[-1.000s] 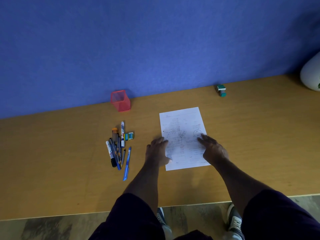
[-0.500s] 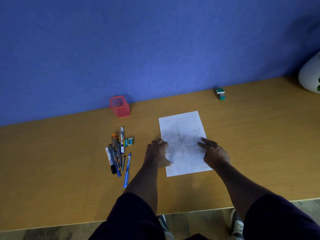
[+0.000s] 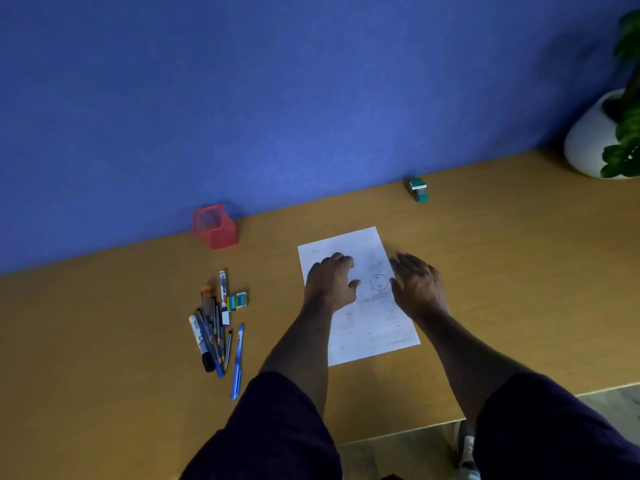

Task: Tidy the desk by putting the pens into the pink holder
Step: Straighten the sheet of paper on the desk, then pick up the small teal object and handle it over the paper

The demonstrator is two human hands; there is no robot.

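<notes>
Spanning the view, a long tan wooden bench (image 3: 485, 271) is set against a blue textured wall (image 3: 277, 98). A printed white paper sheet (image 3: 370, 327) is overlain by the left hand (image 3: 329, 282), fingers loosely curled, and the right hand (image 3: 415, 285), fingers straight; nothing is gripped. Loose pens (image 3: 216, 330) are clustered left of the sheet, the pink mesh holder (image 3: 215, 226) standing at the bench's rear edge. A white plant pot (image 3: 592, 140) occupies the far right corner.

Both hands lie on a printed sheet (image 3: 360, 299) at frame centre: left hand (image 3: 330, 284), right hand (image 3: 417, 285). Pens (image 3: 216, 329) lie lower left, below the pink holder (image 3: 215, 226).
</notes>
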